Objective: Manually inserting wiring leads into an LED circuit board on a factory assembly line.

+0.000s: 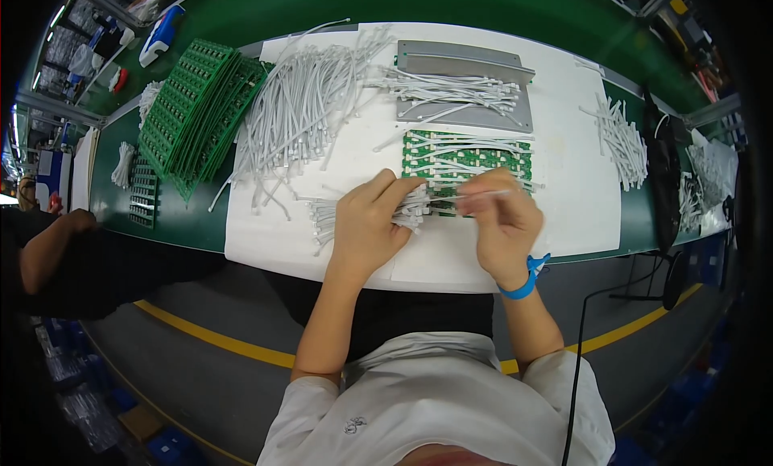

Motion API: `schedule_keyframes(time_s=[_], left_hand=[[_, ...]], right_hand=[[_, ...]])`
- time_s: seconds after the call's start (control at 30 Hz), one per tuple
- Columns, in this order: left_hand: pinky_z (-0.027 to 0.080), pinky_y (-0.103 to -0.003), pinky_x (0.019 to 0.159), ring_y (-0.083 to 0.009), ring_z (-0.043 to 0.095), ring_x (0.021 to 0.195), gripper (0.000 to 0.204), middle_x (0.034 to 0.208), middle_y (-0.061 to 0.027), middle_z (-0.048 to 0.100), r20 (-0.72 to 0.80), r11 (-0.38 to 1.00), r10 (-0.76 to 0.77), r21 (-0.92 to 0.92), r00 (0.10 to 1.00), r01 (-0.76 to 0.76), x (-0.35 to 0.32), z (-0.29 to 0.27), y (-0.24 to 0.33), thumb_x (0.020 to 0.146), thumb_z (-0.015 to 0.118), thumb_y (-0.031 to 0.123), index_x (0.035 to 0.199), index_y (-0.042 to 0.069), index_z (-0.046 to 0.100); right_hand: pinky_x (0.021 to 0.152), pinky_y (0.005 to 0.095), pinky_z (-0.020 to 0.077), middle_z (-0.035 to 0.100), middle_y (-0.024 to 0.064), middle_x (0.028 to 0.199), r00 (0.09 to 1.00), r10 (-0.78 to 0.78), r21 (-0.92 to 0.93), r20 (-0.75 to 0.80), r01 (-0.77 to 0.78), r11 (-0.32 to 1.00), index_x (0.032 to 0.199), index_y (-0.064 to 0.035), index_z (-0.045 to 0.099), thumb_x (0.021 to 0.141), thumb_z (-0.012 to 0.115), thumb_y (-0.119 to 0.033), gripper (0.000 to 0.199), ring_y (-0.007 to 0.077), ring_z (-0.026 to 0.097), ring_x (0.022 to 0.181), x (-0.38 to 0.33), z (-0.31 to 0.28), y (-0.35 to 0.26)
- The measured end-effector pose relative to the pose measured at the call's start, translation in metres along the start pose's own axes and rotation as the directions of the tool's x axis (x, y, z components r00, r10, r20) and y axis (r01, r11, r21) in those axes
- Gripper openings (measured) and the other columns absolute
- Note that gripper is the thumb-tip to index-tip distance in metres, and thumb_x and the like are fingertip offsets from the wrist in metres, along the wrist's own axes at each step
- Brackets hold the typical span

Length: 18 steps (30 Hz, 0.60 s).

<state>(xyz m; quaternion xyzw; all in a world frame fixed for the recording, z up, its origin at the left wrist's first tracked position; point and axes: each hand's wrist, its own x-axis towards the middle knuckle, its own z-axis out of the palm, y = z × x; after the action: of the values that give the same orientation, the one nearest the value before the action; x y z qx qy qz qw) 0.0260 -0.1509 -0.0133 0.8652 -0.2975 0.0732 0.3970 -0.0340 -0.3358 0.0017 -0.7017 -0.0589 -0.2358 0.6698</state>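
Observation:
My left hand (372, 218) is closed round a bundle of short white cables (412, 208), whose connector ends stick out on both sides of it. Over the near part of a green circuit board panel (467, 156), my right hand (506, 216) pinches one thin white cable; its fingers are slightly blurred. A blue wrist strap (525, 282) circles my right wrist. Several white cables lie across the panel in rows. Just beyond it, more cables (475, 92) rest on a grey metal plate (507, 118) with a raised bar.
A large heap of white cables (302, 104) spreads at the left, beside a leaning stack of green circuit boards (197, 112). Another cable pile (624, 144) lies at the right on the white sheet (572, 184). A blue-and-white device (161, 35) stands far left. Another person's arm (52, 245) shows at the left edge.

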Motion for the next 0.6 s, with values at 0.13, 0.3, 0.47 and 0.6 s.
schedule_keyframes(time_s=[0.13, 0.3, 0.47, 0.6], left_hand=[[0.048, -0.041, 0.060, -0.0311, 0.062, 0.069, 0.052, 0.083, -0.0107, 0.062, -0.080, 0.998, -0.006, -0.056, 0.997, 0.002, 0.001, 0.002, 0.000, 0.061, 0.067, -0.010, 0.111, 0.006, 0.073], [0.048, -0.039, 0.062, -0.0315, 0.062, 0.069, 0.054, 0.087, -0.0094, 0.071, 0.000, 1.000, -0.003, 0.015, 1.000, 0.003, 0.000, -0.001, 0.000, 0.063, 0.064, -0.009, 0.114, 0.010, 0.074], [0.048, -0.038, 0.063, -0.0309, 0.062, 0.067, 0.049, 0.088, -0.0090, 0.074, -0.012, 1.000, -0.003, 0.007, 1.000, 0.003, 0.000, 0.002, -0.004, 0.067, 0.070, -0.004, 0.113, 0.012, 0.074], [0.046, -0.036, 0.060, -0.0263, 0.061, 0.063, 0.039, 0.084, -0.0057, 0.074, 0.065, 0.996, 0.074, 0.045, 0.995, -0.077, -0.002, -0.001, -0.008, 0.069, 0.080, 0.005, 0.107, 0.013, 0.076]], right_hand=[[0.081, 0.0324, 0.0560, 0.066, 0.0128, 0.103, 0.897, -0.236, 0.071, -0.374, 0.281, 0.957, 0.104, 0.0011, 0.060, 0.111, 0.051, -0.016, 0.021, 0.0208, 0.066, 0.094, 0.018, 0.000, 0.000], [0.061, 0.0297, 0.0551, 0.068, 0.0145, 0.081, 0.988, -0.133, -0.039, -0.078, 0.131, 0.991, 0.110, 0.0006, 0.056, 0.115, 0.043, -0.023, 0.027, 0.0141, 0.062, 0.064, 0.017, -0.024, -0.020], [0.047, 0.0204, 0.0404, 0.055, 0.0038, 0.071, 0.959, -0.114, 0.323, -0.258, 0.197, 0.926, 0.113, -0.0012, 0.061, 0.115, 0.044, -0.029, 0.033, 0.0043, 0.035, 0.053, 0.024, -0.027, -0.025], [0.055, 0.0242, 0.0381, 0.061, 0.0032, 0.090, 0.938, 0.326, -0.075, 0.117, -0.319, 0.945, 0.113, -0.0018, 0.067, 0.114, 0.047, -0.022, 0.029, 0.0075, 0.040, 0.062, 0.028, -0.034, -0.027]])
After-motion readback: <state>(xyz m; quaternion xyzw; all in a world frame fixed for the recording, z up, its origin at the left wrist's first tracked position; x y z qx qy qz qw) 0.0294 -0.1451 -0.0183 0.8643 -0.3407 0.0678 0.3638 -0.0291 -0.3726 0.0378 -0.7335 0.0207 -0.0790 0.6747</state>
